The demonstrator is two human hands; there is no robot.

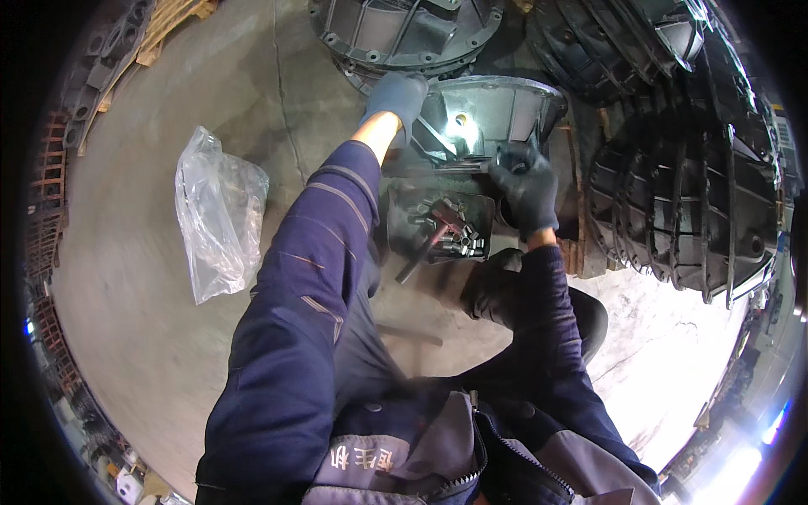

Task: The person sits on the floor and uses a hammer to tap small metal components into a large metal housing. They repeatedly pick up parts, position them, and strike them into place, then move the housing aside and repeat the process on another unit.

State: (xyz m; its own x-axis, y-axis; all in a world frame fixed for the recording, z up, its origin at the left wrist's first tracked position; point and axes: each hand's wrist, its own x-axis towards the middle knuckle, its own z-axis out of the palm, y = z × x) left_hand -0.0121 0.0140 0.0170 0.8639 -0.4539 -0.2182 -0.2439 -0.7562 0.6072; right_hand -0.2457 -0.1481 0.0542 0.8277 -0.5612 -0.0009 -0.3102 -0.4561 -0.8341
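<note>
A dark ribbed metal housing (pixel 511 114) with a wide rim stands tilted in front of me, its inside lit brightly. My left hand (pixel 396 103), in a grey glove, is closed on its upper left edge. At the lower right of the same housing, my right hand (pixel 528 183), also gloved, has its fingers curled in; what they hold is hard to make out. Below the housing is a grey bin (pixel 402 240) of short metal sleeves (pixel 459 245). A hammer (pixel 443 220) lies across them, its handle over the bin's near side.
Another round housing (pixel 396 38) stands behind. Stacked ribbed housings (pixel 673 198) rise on the right, beside wooden pallet boards (pixel 592 244). A clear plastic bag (pixel 220 215) lies on the floor at the left. A dark bar (pixel 410 335) lies near my legs.
</note>
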